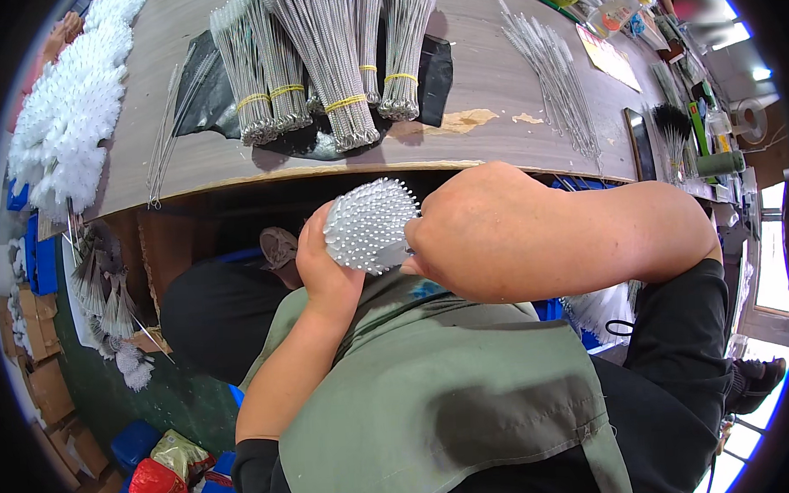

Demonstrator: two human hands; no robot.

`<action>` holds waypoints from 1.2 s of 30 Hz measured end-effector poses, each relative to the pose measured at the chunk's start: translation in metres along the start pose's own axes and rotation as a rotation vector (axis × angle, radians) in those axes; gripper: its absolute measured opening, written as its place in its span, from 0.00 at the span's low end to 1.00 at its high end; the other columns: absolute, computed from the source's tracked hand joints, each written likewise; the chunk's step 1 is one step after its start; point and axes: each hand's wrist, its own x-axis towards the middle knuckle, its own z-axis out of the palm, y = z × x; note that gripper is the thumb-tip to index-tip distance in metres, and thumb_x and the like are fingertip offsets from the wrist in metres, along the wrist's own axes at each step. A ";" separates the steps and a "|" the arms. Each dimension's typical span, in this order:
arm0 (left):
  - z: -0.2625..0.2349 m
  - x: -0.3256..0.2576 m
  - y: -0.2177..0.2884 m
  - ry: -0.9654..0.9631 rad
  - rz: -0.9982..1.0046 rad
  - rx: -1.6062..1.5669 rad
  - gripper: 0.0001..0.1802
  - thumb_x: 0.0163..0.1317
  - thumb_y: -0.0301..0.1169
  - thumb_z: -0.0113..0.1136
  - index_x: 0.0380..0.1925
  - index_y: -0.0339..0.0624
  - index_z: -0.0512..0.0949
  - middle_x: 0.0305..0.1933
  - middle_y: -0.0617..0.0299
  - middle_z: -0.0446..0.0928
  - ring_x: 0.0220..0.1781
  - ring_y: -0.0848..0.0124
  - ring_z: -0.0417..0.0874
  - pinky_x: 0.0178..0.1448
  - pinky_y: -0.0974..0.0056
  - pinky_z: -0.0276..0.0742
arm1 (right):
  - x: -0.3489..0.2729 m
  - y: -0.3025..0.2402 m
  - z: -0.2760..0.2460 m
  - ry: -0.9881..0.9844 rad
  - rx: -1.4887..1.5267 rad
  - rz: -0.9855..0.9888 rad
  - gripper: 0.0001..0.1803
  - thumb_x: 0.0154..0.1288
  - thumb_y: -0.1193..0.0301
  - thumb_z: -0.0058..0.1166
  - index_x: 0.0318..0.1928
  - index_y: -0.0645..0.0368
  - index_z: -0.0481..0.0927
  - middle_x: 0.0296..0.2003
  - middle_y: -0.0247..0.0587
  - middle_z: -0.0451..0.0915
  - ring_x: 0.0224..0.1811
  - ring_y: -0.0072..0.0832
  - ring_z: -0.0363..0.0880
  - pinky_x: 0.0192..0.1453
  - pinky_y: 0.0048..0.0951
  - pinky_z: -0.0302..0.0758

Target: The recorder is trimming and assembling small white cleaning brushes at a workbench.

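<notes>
A bundle of thin rods with white-tipped ends [374, 225] is held over my lap, its tips turned up toward me. My left hand [321, 265] wraps round the bundle's left side, the thumb along its edge. At the right edge of the bundle is my right hand [446, 240], fingers curled in and close against the tips. Its fingertips are mostly hidden behind the back of the hand, so what they pinch cannot be made out. On the table beyond stand several bundles of twisted wire stems [341, 92], each with a yellow rubber band, on black plastic sheeting [436, 80].
Loose thin wire brushes [554, 76] lie at the table's right, and a few wires [166, 137] at its left. A large heap of white brush heads [68, 110] fills the far left. A dark phone-like slab [640, 144] lies near the right edge. The table's front edge [262, 175] runs just beyond my hands.
</notes>
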 end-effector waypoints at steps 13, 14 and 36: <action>-0.006 0.001 -0.004 -0.027 0.473 0.831 0.22 0.45 0.16 0.62 0.44 0.36 0.73 0.43 0.57 0.74 0.47 0.62 0.76 0.51 0.63 0.71 | -0.005 0.001 0.000 -0.076 0.129 0.122 0.17 0.64 0.63 0.49 0.26 0.63 0.79 0.21 0.51 0.77 0.27 0.47 0.78 0.32 0.44 0.73; -0.006 0.002 -0.005 -0.010 0.472 0.815 0.22 0.44 0.18 0.63 0.43 0.36 0.74 0.43 0.57 0.74 0.46 0.61 0.75 0.50 0.63 0.71 | -0.006 0.005 0.007 -0.037 0.296 0.122 0.16 0.65 0.63 0.48 0.30 0.63 0.79 0.23 0.53 0.78 0.28 0.49 0.77 0.34 0.44 0.73; -0.014 0.009 -0.005 0.012 0.717 1.089 0.23 0.40 0.21 0.64 0.42 0.39 0.73 0.38 0.55 0.76 0.42 0.54 0.75 0.47 0.57 0.69 | -0.006 0.007 0.044 0.051 0.803 0.266 0.20 0.67 0.59 0.45 0.38 0.64 0.82 0.30 0.55 0.80 0.35 0.48 0.79 0.42 0.40 0.74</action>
